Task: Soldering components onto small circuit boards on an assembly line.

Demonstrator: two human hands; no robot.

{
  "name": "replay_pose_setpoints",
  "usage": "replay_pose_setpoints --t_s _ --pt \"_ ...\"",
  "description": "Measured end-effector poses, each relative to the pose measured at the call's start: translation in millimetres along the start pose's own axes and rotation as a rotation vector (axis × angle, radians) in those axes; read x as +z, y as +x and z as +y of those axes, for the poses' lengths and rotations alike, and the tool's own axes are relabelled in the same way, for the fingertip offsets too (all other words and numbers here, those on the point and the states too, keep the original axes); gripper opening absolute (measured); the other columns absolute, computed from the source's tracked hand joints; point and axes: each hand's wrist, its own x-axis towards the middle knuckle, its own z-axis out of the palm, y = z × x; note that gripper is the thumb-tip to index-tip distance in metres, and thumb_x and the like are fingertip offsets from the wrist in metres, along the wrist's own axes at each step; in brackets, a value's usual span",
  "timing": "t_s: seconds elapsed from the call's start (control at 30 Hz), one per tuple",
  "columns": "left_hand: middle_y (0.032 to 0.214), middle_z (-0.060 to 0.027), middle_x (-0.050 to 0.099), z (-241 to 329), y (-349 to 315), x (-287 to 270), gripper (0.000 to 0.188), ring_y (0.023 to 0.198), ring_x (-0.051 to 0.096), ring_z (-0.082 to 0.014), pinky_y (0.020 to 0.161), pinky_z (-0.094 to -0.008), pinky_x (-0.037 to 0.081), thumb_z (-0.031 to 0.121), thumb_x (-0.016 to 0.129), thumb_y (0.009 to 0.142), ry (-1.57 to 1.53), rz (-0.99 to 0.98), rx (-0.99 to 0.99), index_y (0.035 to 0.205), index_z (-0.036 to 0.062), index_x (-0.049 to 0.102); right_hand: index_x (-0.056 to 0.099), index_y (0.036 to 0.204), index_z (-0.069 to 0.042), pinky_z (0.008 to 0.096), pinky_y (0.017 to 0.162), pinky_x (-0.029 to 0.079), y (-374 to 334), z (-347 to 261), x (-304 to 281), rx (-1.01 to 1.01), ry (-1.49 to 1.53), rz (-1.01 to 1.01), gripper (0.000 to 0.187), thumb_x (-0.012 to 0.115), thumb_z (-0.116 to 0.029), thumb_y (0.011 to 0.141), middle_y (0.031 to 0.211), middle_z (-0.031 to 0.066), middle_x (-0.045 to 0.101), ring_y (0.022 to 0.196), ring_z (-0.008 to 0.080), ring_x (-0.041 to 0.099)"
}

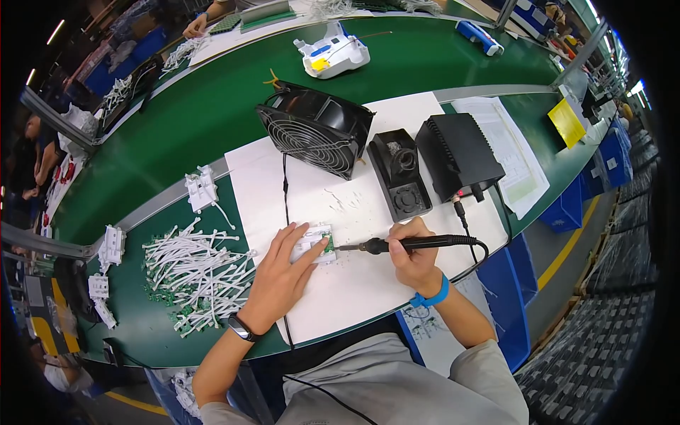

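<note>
My right hand point(414, 256) is closed round the black handle of a soldering iron point(375, 246), whose tip points left and reaches the edge of a small green circuit board point(329, 244). The board sits on a white plastic housing point(322, 258) that lies on white paper point(354, 290). My left hand point(283, 273) holds the housing down with fingers spread over it, one fingertip on the board. The hand hides part of the housing. Whether the tip touches the board is too small to tell.
A black fan point(315, 131) stands behind the work, beside a soldering iron stand point(400, 177) and a black soldering station point(460, 156). Left lies a pile of white cables point(202, 273) with green boards. White housings point(202, 188) are further left; small wire bits point(343, 202) dot the paper.
</note>
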Motion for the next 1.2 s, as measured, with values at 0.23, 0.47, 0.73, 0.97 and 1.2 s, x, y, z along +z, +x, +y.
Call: replay_pose_setpoints --t_s 0.23,0.47,0.73,0.97,1.2 --pt "0.145 -0.0167 0.051 0.1 -0.2 1.3 0.052 0.134 0.047 -0.0405 0.110 -0.0468 0.044 0.004 0.072 0.085 -0.037 0.010 -0.022 0.136 0.0167 0.066 0.051 0.091 -0.002 0.0247 0.052 0.033 -1.3 1.0 -0.7 0.000 -0.018 0.020 0.014 0.064 -0.008 0.095 0.065 0.0037 0.054 0.055 0.0062 0.041" --pt "0.144 -0.0164 0.051 -1.1 -1.7 1.1 0.052 0.134 0.048 -0.0406 0.110 -0.0471 0.044 0.004 0.073 0.085 -0.040 0.015 -0.031 0.135 0.0167 0.067 0.051 0.093 -0.002 0.0253 0.055 0.036 -2.9 -1.7 -0.1 0.119 0.029 -0.011 0.014 0.062 -0.011 0.097 0.072 0.0052 0.056 0.058 0.0074 0.043" --pt "0.138 -0.0161 0.054 -1.5 -0.7 1.6 0.051 0.124 0.051 -0.0356 0.103 -0.0441 0.045 0.014 0.075 0.086 0.071 0.047 0.023 0.135 0.0161 0.065 0.054 0.095 -0.003 0.0230 0.054 0.034 -0.7 -1.2 3.6 -0.055 -0.071 0.221 0.010 0.064 -0.006 0.096 0.072 0.0018 0.055 0.060 0.0050 0.042" --pt "0.125 -0.0184 0.055 16.8 22.6 20.3 0.064 0.099 0.053 -0.0309 0.081 -0.0395 0.045 0.039 0.076 0.085 0.270 0.092 -0.078 0.137 0.0035 0.060 0.054 0.101 -0.002 0.0239 0.071 0.044 -3.6 -2.1 -0.1 0.003 -0.108 0.465 0.008 0.059 -0.009 0.099 0.087 0.0048 0.056 0.076 0.0094 0.050" --pt "0.130 -0.0215 0.056 22.3 10.6 24.5 0.060 0.098 0.054 -0.0294 0.082 -0.0390 0.047 0.034 0.077 0.085 0.234 0.152 -0.093 0.133 0.0017 0.061 0.053 0.097 -0.002 0.0218 0.061 0.039 0.1 0.8 0.3 -0.204 -0.255 0.396 0.012 0.065 -0.005 0.095 0.083 0.0052 0.057 0.066 0.0077 0.047"
